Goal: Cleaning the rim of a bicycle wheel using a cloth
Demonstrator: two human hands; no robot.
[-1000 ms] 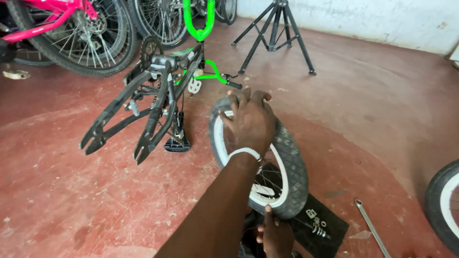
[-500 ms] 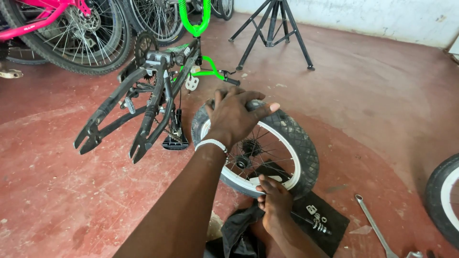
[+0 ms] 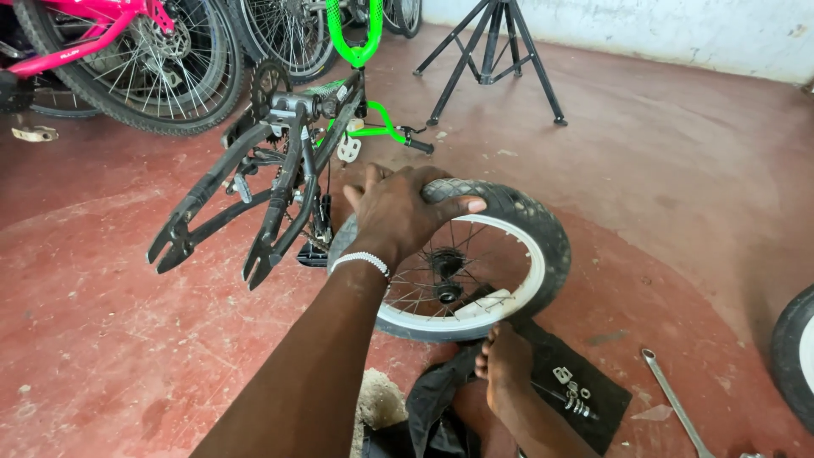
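Since the earlier frames the wheel (image 3: 462, 263) has tipped flatter and shifted right, and the left hand (image 3: 398, 212) has slid along the tyre toward the frame side.

Nearest, the right hand (image 3: 507, 369) rests at the wheel's lower edge above a dark cloth (image 3: 585, 399); its grip is curled, and whether it holds anything cannot be told. A small cluster of nuts (image 3: 572, 392) lies on the cloth, and a wrench (image 3: 674, 399) lies on the floor (image 3: 102, 356) just right of it.

Further out, the left hand clamps the top of the tyre, fingers wrapped over the tread. The wheel stands leaning on the floor, hub visible.

Judgement: the wheel is being handled off the bike, between removal and refitting. Any next move calls for a steady hold on the tyre and care for the loose nuts.

Beyond, the upturned black frame (image 3: 254, 195) stands just left of the wheel, its fork ends pointing toward the viewer. Open floor lies right and ahead; a stand (image 3: 500, 59) and parked bikes (image 3: 127, 68) close the far side.
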